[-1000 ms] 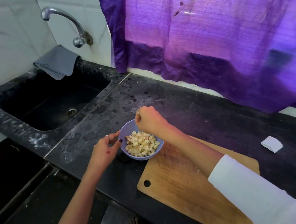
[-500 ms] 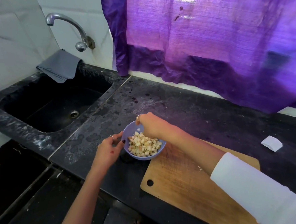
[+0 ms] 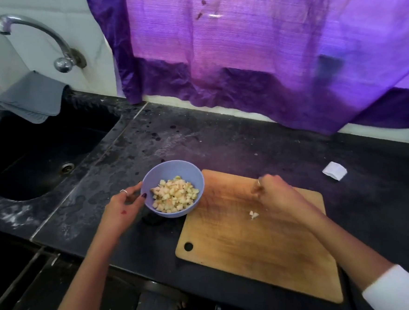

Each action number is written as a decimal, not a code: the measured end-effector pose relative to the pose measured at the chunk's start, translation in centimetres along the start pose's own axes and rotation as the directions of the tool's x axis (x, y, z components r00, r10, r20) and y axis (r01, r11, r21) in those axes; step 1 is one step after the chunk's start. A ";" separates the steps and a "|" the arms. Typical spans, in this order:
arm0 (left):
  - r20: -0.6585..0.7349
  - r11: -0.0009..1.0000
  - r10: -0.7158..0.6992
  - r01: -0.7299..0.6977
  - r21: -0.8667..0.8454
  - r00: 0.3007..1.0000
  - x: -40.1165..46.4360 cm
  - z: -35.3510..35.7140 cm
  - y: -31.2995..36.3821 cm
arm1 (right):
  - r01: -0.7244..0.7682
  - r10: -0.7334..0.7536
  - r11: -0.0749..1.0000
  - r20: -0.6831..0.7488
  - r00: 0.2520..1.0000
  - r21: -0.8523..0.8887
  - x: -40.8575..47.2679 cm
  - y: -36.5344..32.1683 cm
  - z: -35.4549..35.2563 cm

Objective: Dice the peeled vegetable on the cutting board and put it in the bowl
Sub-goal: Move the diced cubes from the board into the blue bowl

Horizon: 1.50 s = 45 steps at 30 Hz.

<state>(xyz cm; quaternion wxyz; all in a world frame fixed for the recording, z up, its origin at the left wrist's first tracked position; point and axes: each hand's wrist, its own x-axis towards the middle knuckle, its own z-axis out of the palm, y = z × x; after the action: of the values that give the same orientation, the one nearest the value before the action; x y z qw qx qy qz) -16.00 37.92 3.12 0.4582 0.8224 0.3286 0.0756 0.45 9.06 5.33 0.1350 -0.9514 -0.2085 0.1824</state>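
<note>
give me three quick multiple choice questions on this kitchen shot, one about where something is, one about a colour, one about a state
1. Where does the bowl stand?
A. in the sink
B. on the counter beside the cutting board's left end
C. in the middle of the cutting board

2. What colour is the bowl?
A. light blue
B. red
C. green

3. How is the left hand placed?
A. flat on the cutting board
B. on the tap
C. at the bowl's left side, thumb on its wall

Answers:
1 B, it sits on the dark counter at the cutting board.
2 A, its wall is pale blue around the diced vegetable.
3 C, its fingers meet the bowl.
</note>
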 end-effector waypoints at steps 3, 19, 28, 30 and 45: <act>0.006 0.999 0.007 -0.007 -0.032 1.000 0.0 0.2 0.0 | -0.060 0.060 0.998 -0.030 0.998 0.014 -2.0 2.1 3.0; 0.055 0.998 0.051 -0.053 0.031 0.997 0.1 -0.3 -0.2 | 0.240 -0.268 0.926 -0.060 0.962 -0.292 -10.3 0.0 9.1; 0.121 0.996 0.081 -0.086 0.036 0.989 0.6 -1.0 -1.1 | 0.334 -0.376 0.879 -0.065 0.924 -0.341 -14.8 2.7 12.2; 0.138 0.994 0.079 -0.087 0.059 0.987 0.8 -1.3 -1.3 | 0.312 -0.351 0.903 -0.091 0.932 -0.295 -15.0 2.9 12.1; 0.170 0.972 0.205 -0.221 0.084 0.964 3.1 -3.1 -1.4 | 0.244 -0.260 0.965 -0.247 0.934 -0.094 -14.4 0.5 12.6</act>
<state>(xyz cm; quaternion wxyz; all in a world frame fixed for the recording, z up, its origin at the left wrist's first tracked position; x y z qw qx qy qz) -15.54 42.50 3.25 0.4296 0.8788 0.2037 0.0411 -16.68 4.46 -1.92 0.1534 -0.9361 -0.3149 0.0321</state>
